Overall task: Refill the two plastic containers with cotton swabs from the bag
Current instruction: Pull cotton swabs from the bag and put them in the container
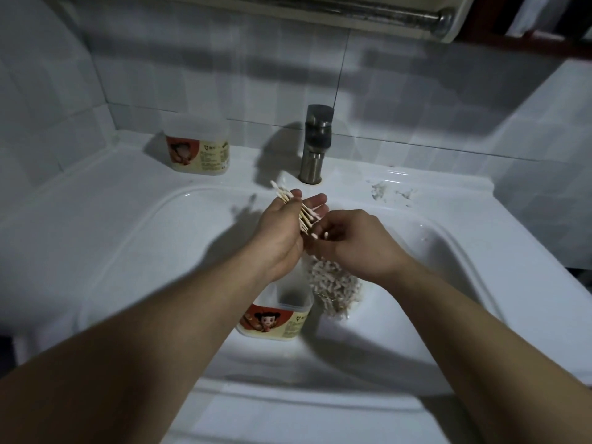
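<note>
My left hand point(282, 232) holds a small bundle of cotton swabs point(298, 209) over the sink basin, its fingers fairly straight around them. My right hand point(355, 245) pinches the lower ends of the same swabs with curled fingers. Under my hands lies the clear bag of cotton swabs point(333, 290) in the basin. An open plastic container point(278, 318) with a cartoon label stands in the basin below my left wrist; its inside looks empty. A second plastic container point(198, 145) with a lid on stands on the sink ledge at the back left.
A steel faucet point(315, 142) rises behind my hands at the back of the white sink point(128, 251). Tiled walls close in at the back and left. A metal rail point(384, 14) runs overhead.
</note>
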The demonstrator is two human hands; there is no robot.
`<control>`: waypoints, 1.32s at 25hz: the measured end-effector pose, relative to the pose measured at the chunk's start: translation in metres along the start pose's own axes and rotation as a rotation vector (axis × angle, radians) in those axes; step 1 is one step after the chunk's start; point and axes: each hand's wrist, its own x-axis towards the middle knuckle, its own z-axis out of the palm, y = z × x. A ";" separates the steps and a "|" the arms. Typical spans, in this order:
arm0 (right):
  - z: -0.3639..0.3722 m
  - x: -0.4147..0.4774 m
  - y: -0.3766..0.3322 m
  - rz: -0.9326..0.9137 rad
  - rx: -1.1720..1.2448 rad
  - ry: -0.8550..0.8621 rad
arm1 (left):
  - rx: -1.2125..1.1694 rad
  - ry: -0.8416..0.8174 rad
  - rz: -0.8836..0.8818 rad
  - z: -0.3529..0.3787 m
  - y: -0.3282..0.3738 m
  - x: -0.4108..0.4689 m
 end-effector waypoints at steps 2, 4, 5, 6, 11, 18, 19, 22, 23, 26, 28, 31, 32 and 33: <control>-0.003 0.001 0.001 0.032 0.006 0.028 | -0.018 0.011 0.036 -0.002 0.004 0.004; -0.005 0.001 0.000 0.052 0.023 0.015 | -0.054 0.041 0.097 -0.006 0.009 0.008; -0.006 0.001 0.000 0.057 0.030 0.005 | -0.078 0.069 0.132 -0.008 0.013 0.011; -0.007 0.000 0.000 0.057 0.041 -0.002 | -0.103 0.103 0.166 -0.009 0.016 0.013; -0.008 -0.002 0.000 0.048 0.134 0.003 | 0.114 0.225 0.211 -0.015 0.021 0.019; -0.007 -0.001 0.000 0.064 0.205 -0.005 | -0.088 0.185 0.130 -0.016 0.025 0.016; -0.005 0.000 0.000 0.056 0.195 -0.005 | -0.094 0.169 0.121 -0.016 0.025 0.016; -0.002 0.001 0.001 0.028 0.153 -0.013 | -0.066 0.114 0.124 -0.014 0.018 0.015; -0.002 0.001 0.002 0.026 0.144 -0.020 | -0.065 0.096 0.122 -0.013 0.016 0.015; -0.005 0.001 0.003 0.036 0.140 -0.019 | -0.114 0.067 0.129 -0.012 0.015 0.015; -0.006 0.002 0.005 0.056 0.162 -0.002 | -0.153 0.118 0.160 -0.014 0.020 0.017; -0.006 0.004 0.007 0.100 0.249 0.051 | -0.115 0.238 0.192 -0.021 0.028 0.020; -0.007 0.004 0.007 0.115 0.280 0.069 | -0.028 0.250 0.197 -0.023 0.030 0.020; -0.008 0.004 0.006 0.131 0.311 0.077 | 0.109 0.241 0.199 -0.025 0.029 0.019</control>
